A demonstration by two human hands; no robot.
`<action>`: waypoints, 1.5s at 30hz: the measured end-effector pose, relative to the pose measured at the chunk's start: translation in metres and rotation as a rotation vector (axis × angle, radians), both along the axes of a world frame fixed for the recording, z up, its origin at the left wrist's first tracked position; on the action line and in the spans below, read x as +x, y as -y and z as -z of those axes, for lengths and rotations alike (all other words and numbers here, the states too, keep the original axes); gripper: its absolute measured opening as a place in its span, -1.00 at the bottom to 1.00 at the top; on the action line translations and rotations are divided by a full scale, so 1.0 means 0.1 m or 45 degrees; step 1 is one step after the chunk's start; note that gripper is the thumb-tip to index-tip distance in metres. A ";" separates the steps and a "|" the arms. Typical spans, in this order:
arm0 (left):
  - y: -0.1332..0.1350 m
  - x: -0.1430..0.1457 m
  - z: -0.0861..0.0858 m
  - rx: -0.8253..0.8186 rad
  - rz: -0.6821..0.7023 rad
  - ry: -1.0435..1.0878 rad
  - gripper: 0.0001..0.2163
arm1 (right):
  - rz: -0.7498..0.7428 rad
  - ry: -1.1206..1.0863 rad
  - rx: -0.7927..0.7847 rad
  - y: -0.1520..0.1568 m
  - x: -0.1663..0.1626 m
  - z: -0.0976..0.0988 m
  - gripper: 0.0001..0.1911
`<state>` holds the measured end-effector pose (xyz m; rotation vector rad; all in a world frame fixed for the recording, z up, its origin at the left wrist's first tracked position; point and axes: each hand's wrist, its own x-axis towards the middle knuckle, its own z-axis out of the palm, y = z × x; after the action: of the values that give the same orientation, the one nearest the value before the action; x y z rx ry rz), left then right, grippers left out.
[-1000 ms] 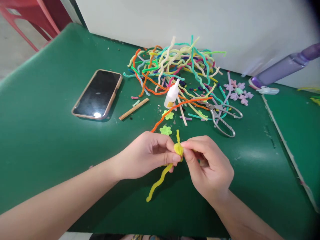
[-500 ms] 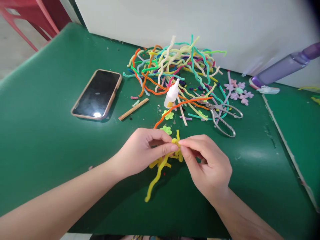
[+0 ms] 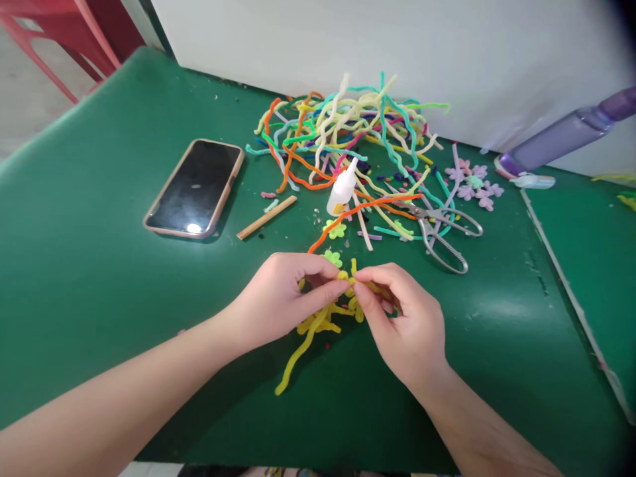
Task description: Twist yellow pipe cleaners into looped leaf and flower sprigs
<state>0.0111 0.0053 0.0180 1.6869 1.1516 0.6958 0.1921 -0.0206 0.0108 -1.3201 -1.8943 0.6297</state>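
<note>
Left hand (image 3: 283,298), right hand (image 3: 407,324) pinch yellow pipe cleaner (image 3: 298,351) | knot hidden behind fingertips (image 3: 338,290)

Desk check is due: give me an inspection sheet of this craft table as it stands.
Surface: green table, speckled with small scraps.
Job's things: yellow pipe cleaner, bent into loops at the fingertips, tail trailing toward the person.
Clutter: pile of pipe cleaners, phone with dark screen, glue bottle upright, metal pliers, wooden stick, green flowers, purple flowers.
Grippers: left hand and right hand both pinch the yellow pipe cleaner.
Cables: nothing seen.
Surroundings: white wall behind, red chair far left, purple bottle lying at the right.
</note>
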 end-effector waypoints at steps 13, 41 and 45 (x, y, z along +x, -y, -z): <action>-0.01 0.00 0.03 -0.516 0.014 0.309 -0.79 | 0.006 -0.014 0.103 0.00 0.00 -0.01 -0.91; -0.03 -0.01 0.08 -0.398 -0.150 0.401 -0.85 | -0.011 -0.101 0.026 -0.01 0.02 0.00 -0.89; -0.02 -0.02 0.10 -0.413 -0.143 0.416 -0.86 | -0.008 -0.096 -0.002 -0.01 0.03 0.01 -0.90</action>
<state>0.0095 0.0075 0.0084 1.1945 1.0647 0.7750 0.1946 -0.0196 0.0100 -1.2740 -1.8384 0.6753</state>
